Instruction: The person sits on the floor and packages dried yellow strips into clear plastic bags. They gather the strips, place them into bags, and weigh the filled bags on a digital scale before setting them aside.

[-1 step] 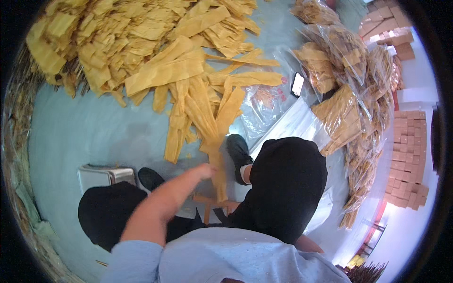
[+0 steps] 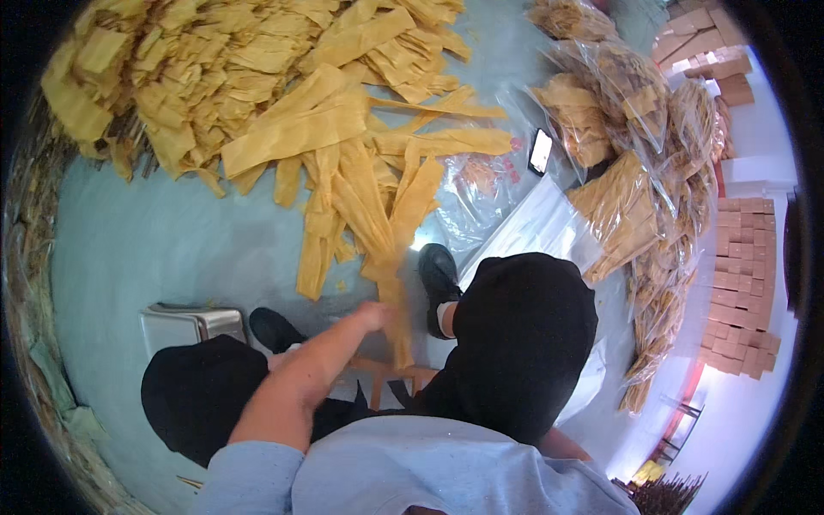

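Left-hand fingers (image 2: 378,315) curl close beside a yellow strip (image 2: 396,333), too blurred to tell whether they grip it.

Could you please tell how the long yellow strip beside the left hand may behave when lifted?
The long yellow strip looks thin, so it is probably light for its size. It may flex somewhat, as others in the yellow pile look wavy. Being flat, it seems unlikely to roll.

A dark-rimmed phone (image 2: 540,152) lies upper right of centre, a silver metal box (image 2: 193,324) lower left, stacked brown cartons (image 2: 740,287) far right.
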